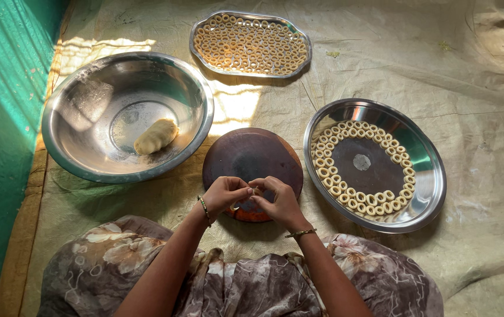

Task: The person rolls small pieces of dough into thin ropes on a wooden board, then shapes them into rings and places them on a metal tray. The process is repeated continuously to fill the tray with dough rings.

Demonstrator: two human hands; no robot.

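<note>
Dough ring (255, 192), or what I think is one (it's tiny and mostly hidden by fingers), is pinched between both hands right over the near edge of the board (252, 164). Left hand (224, 195) and right hand (279, 199) are pressed together fingertip to fingertip, both closed on that little bit of dough, so the ring is up in the air above the board and not lying on it

What could go wrong imo: the pinch is the weak spot. Squeeze too hard and the ring flattens or the thin strand snaps; too soft and the ends probably won't join, so it opens up once it's set down. It's also held over the board's edge close to the lap (252, 282), so a slip could drop it onto fabric

Just right of the board, the round plate (425, 202) has rings packed touching each other along its left and lower side. Placing one more into that row could nudge neighbours out of shape or make them stick

On the left the big bowl (64, 152) holds a dough lump (155, 136) sitting uncovered with sun landing near it, so I'd guess it could dry out and crack when rolled

Farthest back, the tray (199, 35) is full of rings already, no room there
</note>
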